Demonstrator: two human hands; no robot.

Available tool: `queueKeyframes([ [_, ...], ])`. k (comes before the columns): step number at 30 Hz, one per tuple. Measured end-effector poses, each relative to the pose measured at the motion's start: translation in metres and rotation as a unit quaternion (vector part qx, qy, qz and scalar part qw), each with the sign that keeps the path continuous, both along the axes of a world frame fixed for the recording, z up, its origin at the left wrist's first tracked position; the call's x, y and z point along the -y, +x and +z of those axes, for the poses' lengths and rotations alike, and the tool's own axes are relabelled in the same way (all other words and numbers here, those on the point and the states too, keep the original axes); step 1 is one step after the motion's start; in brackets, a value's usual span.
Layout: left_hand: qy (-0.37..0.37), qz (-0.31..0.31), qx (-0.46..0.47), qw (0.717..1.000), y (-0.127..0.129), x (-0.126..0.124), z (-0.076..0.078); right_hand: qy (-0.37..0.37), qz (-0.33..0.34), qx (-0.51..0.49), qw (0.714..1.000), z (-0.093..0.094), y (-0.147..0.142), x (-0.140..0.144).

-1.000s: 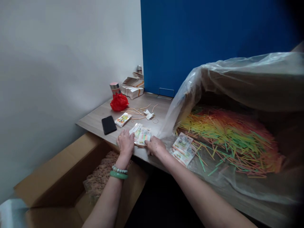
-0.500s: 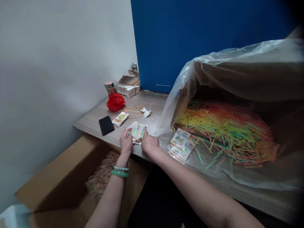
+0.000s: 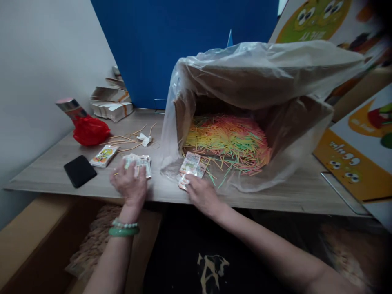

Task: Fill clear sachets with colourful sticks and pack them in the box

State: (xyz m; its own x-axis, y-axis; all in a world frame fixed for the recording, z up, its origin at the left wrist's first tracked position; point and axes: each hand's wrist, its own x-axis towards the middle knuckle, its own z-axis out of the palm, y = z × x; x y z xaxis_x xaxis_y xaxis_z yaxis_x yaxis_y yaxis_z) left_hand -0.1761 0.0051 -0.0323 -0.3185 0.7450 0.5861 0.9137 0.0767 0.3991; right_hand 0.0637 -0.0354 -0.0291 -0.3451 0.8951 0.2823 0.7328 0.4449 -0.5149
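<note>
My left hand (image 3: 131, 184) rests at a small pile of flat printed packets (image 3: 143, 164) on the table, its fingers apart and partly over them. Green and pale colours show through these packets. Further right, my right hand (image 3: 202, 195) has its fingers closed at the near edge of two overlapping clear packets (image 3: 190, 164) with printed fronts. They lie by the mouth of a plastic-lined box. Inside the box is a heap of thin coloured sticks (image 3: 226, 141), yellow, green, pink and orange, some spilling forward onto the plastic liner (image 3: 171, 118).
A black phone (image 3: 80, 171), a stack of printed cards (image 3: 104, 156), a red plastic bag (image 3: 91, 131), rubber bands and crumpled white paper (image 3: 144, 139) lie leftward. White bundles (image 3: 112, 109) stand behind. Below is a cardboard box (image 3: 33, 241) of packets. Printed cartons (image 3: 358, 163) stand right.
The view has swung right. My right hand has left the pile it shared with my left hand and reached the packets by the box. My left hand has stayed at the pile.
</note>
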Motion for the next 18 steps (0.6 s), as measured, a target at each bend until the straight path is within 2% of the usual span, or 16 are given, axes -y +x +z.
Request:
queueKeyframes([
  [2, -0.050, -0.110, 0.016, 0.993, 0.039, 0.003, 0.003, 0.042, -0.075, -0.004, 0.996, -0.008, 0.042, 0.005],
  [4, -0.141, -0.164, 0.035, 0.976, 0.078, -0.003, 0.007, 0.073, -0.106, 0.017, 0.992, -0.014, 0.072, 0.009],
  [6, -0.226, -0.146, 0.017, 0.963, 0.110, -0.015, 0.012, 0.095, -0.098, 0.034, 0.990, -0.017, 0.091, 0.013],
  [8, -0.282, -0.118, -0.009, 0.952, 0.128, -0.030, 0.016, 0.103, -0.089, 0.032, 0.990, -0.018, 0.106, 0.016],
  [10, -0.311, -0.105, 0.005, 0.944, 0.134, -0.043, 0.014, 0.096, -0.107, 0.024, 0.989, -0.015, 0.120, 0.015],
  [12, -0.310, -0.099, 0.069, 0.943, 0.131, -0.052, 0.008, 0.075, -0.142, 0.034, 0.986, -0.009, 0.139, 0.010],
  [16, -0.218, -0.108, 0.227, 0.943, 0.118, -0.055, -0.007, 0.011, -0.217, 0.100, 0.971, 0.007, 0.178, -0.005],
  [18, -0.172, -0.126, 0.282, 0.935, 0.113, -0.052, -0.009, -0.022, -0.227, 0.126, 0.966, 0.012, 0.188, -0.010],
])
